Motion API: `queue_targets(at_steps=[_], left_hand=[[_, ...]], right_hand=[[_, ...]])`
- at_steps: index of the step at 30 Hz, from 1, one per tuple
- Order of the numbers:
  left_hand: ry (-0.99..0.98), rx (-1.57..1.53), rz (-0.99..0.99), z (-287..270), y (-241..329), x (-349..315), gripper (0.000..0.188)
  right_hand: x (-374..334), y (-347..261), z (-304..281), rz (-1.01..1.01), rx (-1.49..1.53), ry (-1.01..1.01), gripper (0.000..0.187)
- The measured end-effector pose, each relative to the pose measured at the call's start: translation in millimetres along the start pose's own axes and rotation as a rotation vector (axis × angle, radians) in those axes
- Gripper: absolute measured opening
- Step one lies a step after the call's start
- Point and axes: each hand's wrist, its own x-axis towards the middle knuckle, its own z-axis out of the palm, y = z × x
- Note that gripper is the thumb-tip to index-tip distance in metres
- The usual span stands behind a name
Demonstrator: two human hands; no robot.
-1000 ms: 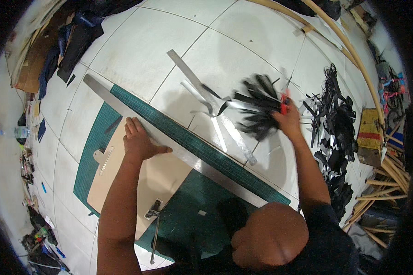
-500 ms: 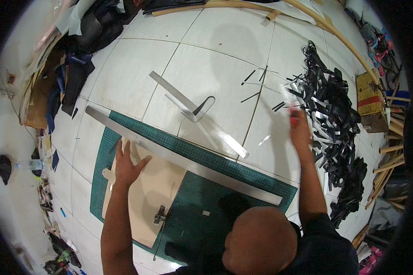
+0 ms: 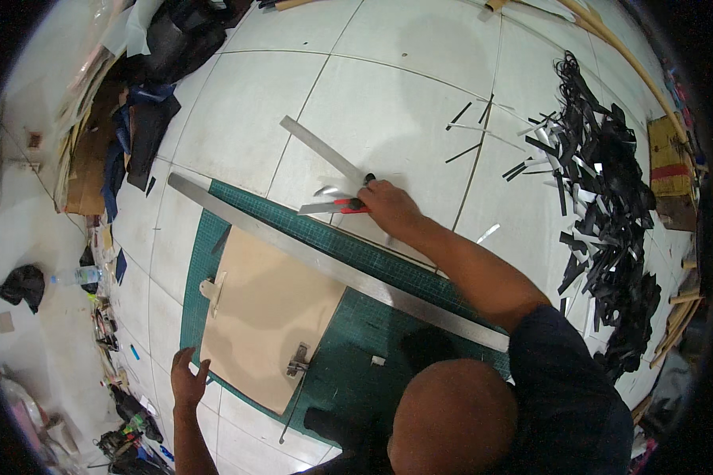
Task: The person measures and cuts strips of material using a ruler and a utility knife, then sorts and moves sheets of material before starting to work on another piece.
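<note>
In the head view, on the white tiled floor [image 3: 404, 87], a green cutting mat [image 3: 364, 328] is crossed by a long metal ruler [image 3: 325, 260]. Below the ruler, a tan board [image 3: 265, 313] is laid on the mat, with a metal clip [image 3: 297, 360] seen at its right edge. Beyond the mat's far edge, a red-handled cutter [image 3: 351, 206] is gripped in the right hand [image 3: 391, 207], its fingers curled around the handle and its blade pointed left. A shorter metal ruler [image 3: 317, 144] is partly covered by that hand; whether it or the silvery strip [image 3: 329, 191] just beside the cutter is also grasped cannot be told. By the mat's lower left edge, the left hand [image 3: 187, 384] is held with nothing seen in it, thumb and fingers spread. At the right, black strips [image 3: 614, 214] are heaped on the floor.
</note>
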Motion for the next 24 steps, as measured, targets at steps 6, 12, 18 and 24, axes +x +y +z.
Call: queue_targets(at_steps=[6,12,18,24], left_hand=[[0.024,-0.011,-0.015,4,-3,-12,0.044],[0.047,-0.067,-0.019,8,-3,6,0.043],[0.028,-0.009,0.169,4,33,27,0.038],[0.116,-0.049,0.258,-15,56,42,0.038]], right_hand=[[-117,68,-122,0.486,0.292,0.354,0.027],[-266,132,-196,0.88,-0.482,0.769,0.041],[-194,-66,-92,0.876,0.458,-0.014,0.05],[-164,-99,-13,0.426,0.095,-0.265,0.051]])
